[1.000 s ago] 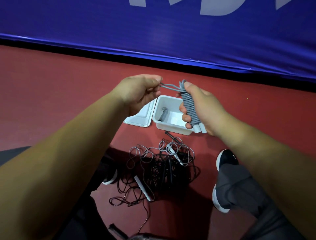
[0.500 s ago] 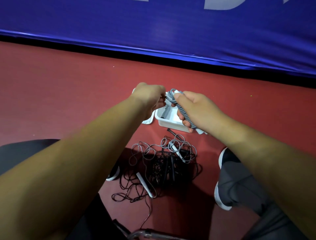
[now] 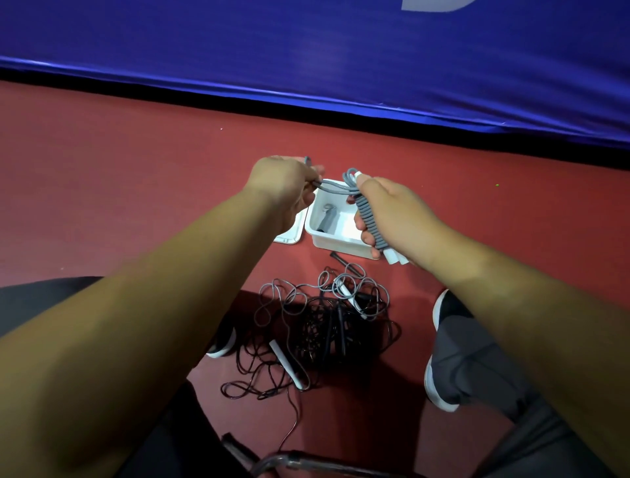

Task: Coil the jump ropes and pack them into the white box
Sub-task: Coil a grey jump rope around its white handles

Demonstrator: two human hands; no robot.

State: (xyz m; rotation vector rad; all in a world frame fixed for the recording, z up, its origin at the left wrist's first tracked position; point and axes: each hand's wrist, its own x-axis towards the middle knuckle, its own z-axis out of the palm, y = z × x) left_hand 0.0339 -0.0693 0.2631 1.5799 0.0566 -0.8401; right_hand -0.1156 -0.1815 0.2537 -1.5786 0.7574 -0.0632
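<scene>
Grey jump rope (image 3: pixel 370 218), coiled round its handles, sits gripped in the right hand (image 3: pixel 395 215); the left hand (image 3: pixel 283 184) pinches its loose end just beside, above the white box (image 3: pixel 335 244).

No legible text on my feed.
The blue banner (image 3: pixel 306 51) carries a white printed shape (image 3: pixel 436 4), cut off at the frame's top edge, so I cannot read it; I make out no print on the white box (image 3: pixel 341 245).

Ahead of you, matte dark-red sports floor (image 3: pixel 102 170); glossy blue fabric wall banner (image 3: pixel 306 44) beyond; black strip (image 3: pixel 204 99) along its base.
</scene>
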